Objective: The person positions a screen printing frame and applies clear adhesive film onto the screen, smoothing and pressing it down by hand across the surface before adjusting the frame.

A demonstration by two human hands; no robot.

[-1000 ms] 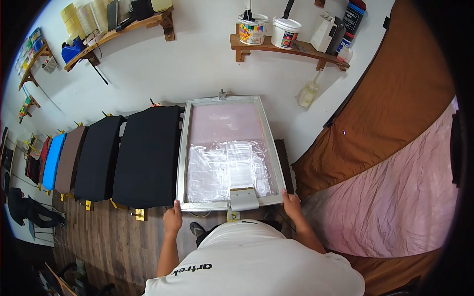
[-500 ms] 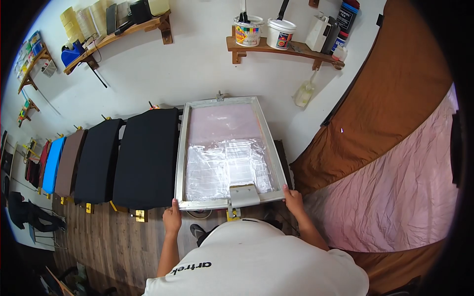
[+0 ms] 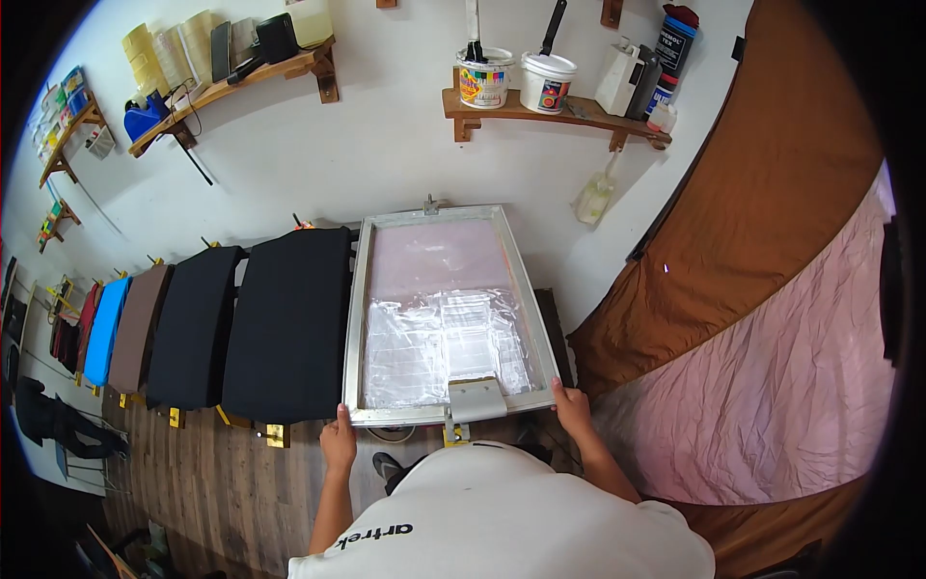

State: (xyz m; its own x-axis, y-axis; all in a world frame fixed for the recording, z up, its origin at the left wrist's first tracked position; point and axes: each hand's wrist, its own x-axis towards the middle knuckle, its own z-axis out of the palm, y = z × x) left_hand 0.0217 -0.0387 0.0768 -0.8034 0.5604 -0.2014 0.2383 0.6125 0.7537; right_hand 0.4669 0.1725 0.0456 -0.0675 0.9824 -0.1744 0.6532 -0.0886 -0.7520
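Note:
A screen printing frame (image 3: 355, 323) with a metal rim lies in front of me, its mesh pinkish at the far half and covered by shiny clear tape or film (image 3: 415, 352) at the near half. My left hand (image 3: 339, 442) grips the near left corner, thumb on top of the rim. At the near right corner my right hand (image 3: 573, 405) holds the rim the same way. Between them, a grey metal piece (image 3: 477, 398), perhaps a squeegee or scoop, rests over the near rim. A metal clamp (image 3: 430, 205) sits at the far edge.
Black fabric-covered boards (image 3: 289, 328) stand in a row to the left, then brown (image 3: 142, 328) and blue (image 3: 106, 331) ones. A shelf (image 3: 569, 116) holds paint buckets (image 3: 484, 79). Brown cloth (image 3: 752, 193) hangs at right. Another person (image 3: 63, 420) is at far left.
The view has tilted slightly up, so the frame, boards and shelves appear lower. Both hands keep hold of the same frame corners.

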